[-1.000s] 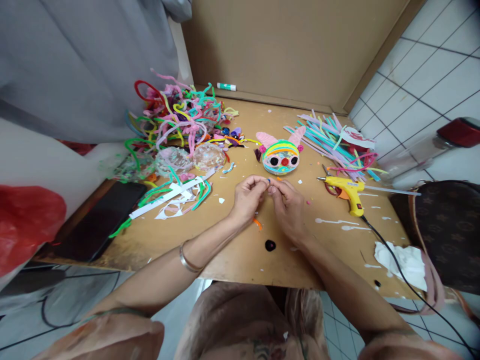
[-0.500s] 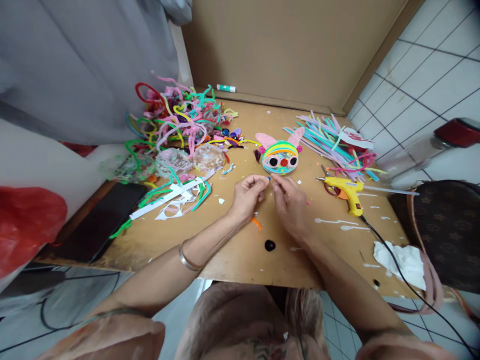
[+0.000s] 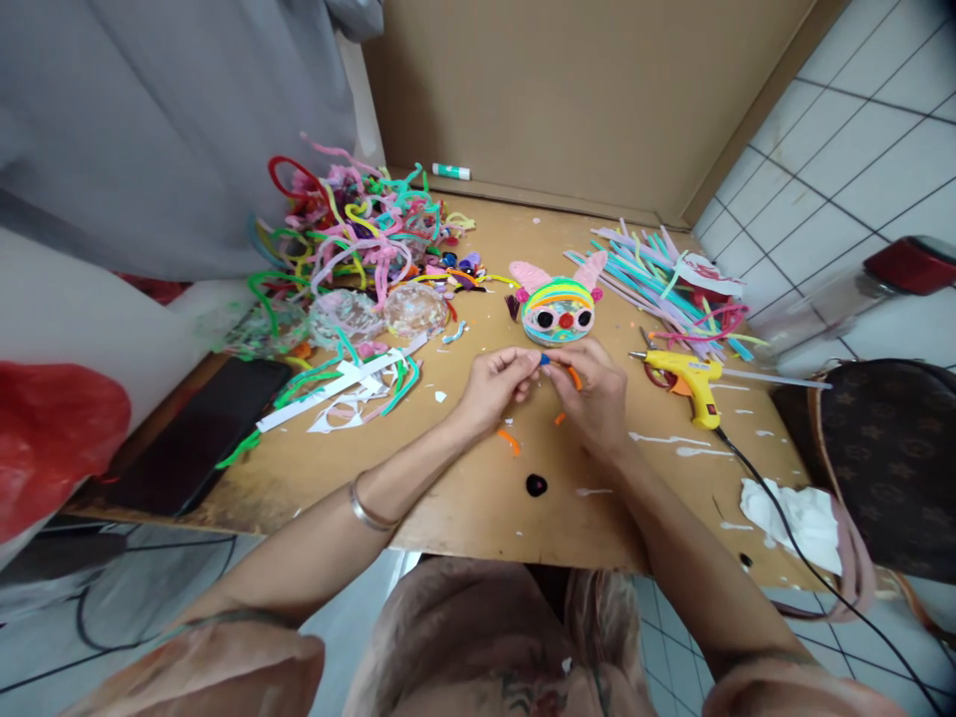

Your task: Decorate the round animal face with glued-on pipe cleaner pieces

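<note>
Between the fingertips of both hands is a small blue piece (image 3: pixel 545 359), too small for me to tell its kind. My left hand (image 3: pixel 493 386) pinches it from the left, thumb against forefinger. From the other side my right hand (image 3: pixel 594 396) is closed on it as well. An orange strip (image 3: pixel 574 378) shows at the right fingers; whether it is gripped or lies behind them, I cannot tell. Just beyond the hands sits a decorated animal face (image 3: pixel 559 317) with pink ears, black round eyes and a red nose. A black round piece (image 3: pixel 536 485) lies nearer to me.
Tangled pipe cleaners (image 3: pixel 365 229) heap up at the back left, with white paper scraps (image 3: pixel 351 388) and a black phone-like slab (image 3: pixel 194 438) in front. On the right lie straight pipe cleaners (image 3: pixel 657 284), a yellow glue gun (image 3: pixel 691 378) with its cord, and crumpled tissue (image 3: pixel 792 518).
My right hand has shifted slightly right and its fingers are more bent. More of the blue piece shows between the fingertips, and orange bits now show by the right hand.
</note>
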A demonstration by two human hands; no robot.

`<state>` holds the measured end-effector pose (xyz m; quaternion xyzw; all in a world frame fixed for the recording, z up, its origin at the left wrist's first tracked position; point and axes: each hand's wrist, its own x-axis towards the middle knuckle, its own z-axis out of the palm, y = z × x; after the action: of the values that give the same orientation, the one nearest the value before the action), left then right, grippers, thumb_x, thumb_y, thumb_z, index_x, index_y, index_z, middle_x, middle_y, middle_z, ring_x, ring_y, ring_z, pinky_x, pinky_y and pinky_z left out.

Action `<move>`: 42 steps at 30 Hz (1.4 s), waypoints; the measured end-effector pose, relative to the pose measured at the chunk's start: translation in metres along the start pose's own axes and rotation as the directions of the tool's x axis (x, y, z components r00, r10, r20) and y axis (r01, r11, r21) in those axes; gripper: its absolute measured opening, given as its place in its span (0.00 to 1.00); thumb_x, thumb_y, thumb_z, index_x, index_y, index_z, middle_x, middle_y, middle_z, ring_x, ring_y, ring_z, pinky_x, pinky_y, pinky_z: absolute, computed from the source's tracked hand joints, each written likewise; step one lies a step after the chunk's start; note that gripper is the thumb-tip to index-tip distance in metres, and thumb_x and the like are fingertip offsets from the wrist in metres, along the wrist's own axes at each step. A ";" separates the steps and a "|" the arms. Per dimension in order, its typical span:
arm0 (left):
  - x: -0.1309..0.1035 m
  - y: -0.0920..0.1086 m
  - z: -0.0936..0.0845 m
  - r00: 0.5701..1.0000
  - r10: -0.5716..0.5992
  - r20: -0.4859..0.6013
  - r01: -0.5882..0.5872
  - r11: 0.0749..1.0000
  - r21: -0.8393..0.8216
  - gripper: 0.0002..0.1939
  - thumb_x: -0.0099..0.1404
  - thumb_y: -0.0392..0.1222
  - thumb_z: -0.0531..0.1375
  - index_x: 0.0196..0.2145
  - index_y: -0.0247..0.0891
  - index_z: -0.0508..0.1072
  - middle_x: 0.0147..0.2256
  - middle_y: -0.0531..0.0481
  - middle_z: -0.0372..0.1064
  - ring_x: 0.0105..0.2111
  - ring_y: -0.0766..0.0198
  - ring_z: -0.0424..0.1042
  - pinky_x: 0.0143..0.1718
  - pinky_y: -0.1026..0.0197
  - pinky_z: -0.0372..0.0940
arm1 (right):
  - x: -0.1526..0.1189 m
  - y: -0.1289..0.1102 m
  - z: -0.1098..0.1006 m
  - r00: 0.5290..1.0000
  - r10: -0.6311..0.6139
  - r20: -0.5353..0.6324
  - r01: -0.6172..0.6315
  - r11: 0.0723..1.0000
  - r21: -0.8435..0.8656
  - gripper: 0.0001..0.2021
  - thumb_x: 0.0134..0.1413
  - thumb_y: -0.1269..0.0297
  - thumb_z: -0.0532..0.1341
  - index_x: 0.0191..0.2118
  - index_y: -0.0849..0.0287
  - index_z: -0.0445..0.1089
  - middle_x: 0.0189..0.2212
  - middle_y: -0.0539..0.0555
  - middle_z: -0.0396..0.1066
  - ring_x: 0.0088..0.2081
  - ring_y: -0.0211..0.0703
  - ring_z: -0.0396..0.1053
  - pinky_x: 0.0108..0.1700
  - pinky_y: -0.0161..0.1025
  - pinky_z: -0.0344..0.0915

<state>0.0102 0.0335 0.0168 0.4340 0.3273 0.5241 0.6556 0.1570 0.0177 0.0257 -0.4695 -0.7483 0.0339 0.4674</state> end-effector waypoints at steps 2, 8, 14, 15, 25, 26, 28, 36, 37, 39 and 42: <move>0.001 0.000 0.000 1.000 0.004 0.013 -0.004 1.000 -0.001 0.24 0.53 0.60 0.69 0.23 0.34 0.71 0.19 0.56 0.61 0.18 0.74 0.57 0.19 0.68 0.50 | 0.000 0.000 0.000 1.000 -0.009 -0.015 0.009 1.000 -0.002 0.07 0.62 0.64 0.60 0.40 0.52 0.77 0.34 0.53 0.74 0.38 0.45 0.73 0.42 0.43 0.71; 0.000 -0.002 -0.001 0.997 0.069 -0.036 -0.065 0.993 0.103 0.24 0.56 0.62 0.66 0.24 0.35 0.71 0.18 0.56 0.60 0.18 0.74 0.57 0.20 0.67 0.52 | -0.001 -0.002 0.000 1.000 0.000 0.002 0.000 1.000 0.030 0.08 0.61 0.65 0.61 0.43 0.53 0.77 0.35 0.53 0.74 0.38 0.44 0.73 0.42 0.42 0.72; -0.001 -0.004 -0.001 0.991 0.123 -0.061 -0.107 0.971 0.216 0.24 0.58 0.62 0.65 0.23 0.36 0.70 0.17 0.57 0.59 0.16 0.74 0.56 0.19 0.67 0.51 | -0.002 -0.005 0.003 0.995 0.097 -0.003 -0.096 0.988 0.119 0.07 0.59 0.64 0.62 0.40 0.54 0.79 0.34 0.53 0.75 0.36 0.43 0.73 0.39 0.42 0.72; -0.001 -0.004 -0.001 0.992 0.116 -0.056 -0.100 0.970 0.223 0.25 0.58 0.62 0.65 0.23 0.36 0.70 0.17 0.57 0.59 0.16 0.74 0.56 0.19 0.67 0.51 | -0.002 -0.005 0.003 0.993 0.115 -0.014 -0.112 0.986 0.126 0.07 0.59 0.64 0.62 0.38 0.54 0.79 0.33 0.52 0.76 0.35 0.43 0.73 0.39 0.41 0.72; -0.003 0.002 0.000 0.987 0.110 -0.121 -0.076 0.963 0.260 0.13 0.57 0.49 0.65 0.29 0.35 0.75 0.22 0.56 0.65 0.19 0.74 0.57 0.21 0.68 0.54 | 0.001 -0.005 0.001 0.978 0.182 -0.106 -0.168 0.977 0.131 0.07 0.58 0.65 0.62 0.35 0.55 0.79 0.31 0.52 0.76 0.33 0.42 0.73 0.35 0.40 0.71; -0.004 0.003 0.001 0.986 0.115 -0.118 -0.077 0.955 0.285 0.11 0.57 0.47 0.65 0.28 0.35 0.75 0.21 0.56 0.64 0.19 0.74 0.56 0.22 0.68 0.54 | 0.000 -0.005 0.001 0.979 0.173 -0.105 -0.160 0.980 0.117 0.07 0.58 0.65 0.62 0.36 0.55 0.79 0.31 0.52 0.76 0.33 0.42 0.73 0.36 0.40 0.71; -0.006 0.003 0.003 0.984 0.134 -0.115 -0.091 0.943 0.320 0.10 0.56 0.45 0.65 0.27 0.35 0.74 0.21 0.56 0.64 0.20 0.73 0.56 0.23 0.68 0.53 | -0.001 -0.006 0.001 0.986 0.140 -0.090 -0.133 0.988 0.076 0.07 0.60 0.64 0.61 0.37 0.54 0.78 0.32 0.53 0.76 0.34 0.43 0.73 0.37 0.41 0.71; -0.008 0.005 0.002 0.959 0.277 -0.057 -0.218 0.852 0.475 0.07 0.58 0.37 0.62 0.23 0.36 0.73 0.22 0.55 0.64 0.24 0.70 0.59 0.28 0.66 0.55 | -0.005 -0.009 0.003 0.997 0.048 -0.058 -0.050 0.999 -0.021 0.07 0.61 0.65 0.59 0.35 0.54 0.76 0.32 0.53 0.74 0.34 0.43 0.72 0.38 0.42 0.71; -0.008 0.006 0.001 0.956 0.289 -0.043 -0.233 0.841 0.488 0.07 0.58 0.37 0.61 0.22 0.36 0.73 0.22 0.55 0.63 0.24 0.70 0.59 0.28 0.66 0.55 | -0.005 -0.009 0.003 0.997 0.057 -0.050 -0.058 0.998 -0.018 0.07 0.60 0.65 0.59 0.35 0.54 0.75 0.32 0.53 0.74 0.34 0.43 0.72 0.38 0.41 0.70; -0.009 0.008 0.001 0.952 0.305 -0.021 -0.253 0.824 0.507 0.08 0.58 0.36 0.61 0.22 0.36 0.73 0.21 0.55 0.62 0.23 0.70 0.59 0.28 0.65 0.55 | -0.004 -0.009 0.003 0.995 0.092 -0.040 -0.092 0.996 0.012 0.07 0.59 0.66 0.60 0.34 0.54 0.75 0.31 0.52 0.73 0.32 0.42 0.71 0.36 0.40 0.70; -0.009 0.010 0.001 0.952 0.307 0.002 -0.262 0.808 0.528 0.07 0.57 0.35 0.61 0.22 0.37 0.75 0.21 0.55 0.61 0.23 0.70 0.58 0.28 0.65 0.55 | -0.002 -0.008 0.004 0.983 0.185 -0.019 -0.182 0.977 0.111 0.05 0.56 0.66 0.61 0.31 0.56 0.74 0.29 0.51 0.72 0.29 0.39 0.69 0.33 0.37 0.68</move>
<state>0.0055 0.0254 0.0261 0.6172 0.4153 0.5255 0.4129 0.1485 0.0131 0.0259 -0.5108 -0.6920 0.1108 0.4980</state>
